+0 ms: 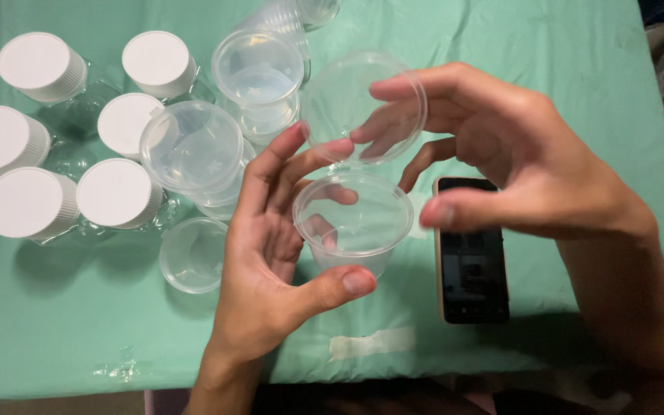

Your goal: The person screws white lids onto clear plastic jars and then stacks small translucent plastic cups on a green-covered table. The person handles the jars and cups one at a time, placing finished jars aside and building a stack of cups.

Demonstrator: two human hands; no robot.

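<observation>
Head view, nearest first: at six o'clock a strip of pale tape (372, 343) lies on the green tablecloth (55, 330) near the table's front edge. Just above it the left hand (270, 261) cradles a small clear plastic cup (353, 219), thumb under its wall at five o'clock and fingers curled round the far side at ten o'clock; the grip is closed on the cup, which is held in the air, mouth up and tilted slightly toward the camera. At three o'clock a dark phone (470, 253) lies flat on the cloth, partly under the right hand (516, 161). That hand pinches a clear round lid (363, 104) between its fingers, the thumb standing free below; the lid sits just beyond the cup's rim at twelve o'clock, apparently joined to the cup at a hinge, though the clear plastic makes that hard to confirm.

I judge the step in hand to be closing the lid onto the cup. The next move would call for folding the lid down square to the rim and pressing round the edge while the left hand braces the cup.

Farther off, at nine o'clock, lies a loose clear lid (192, 255), then stacked clear cups (259, 77) at eleven o'clock, and five white-capped jars (36, 65) to the far left.
</observation>
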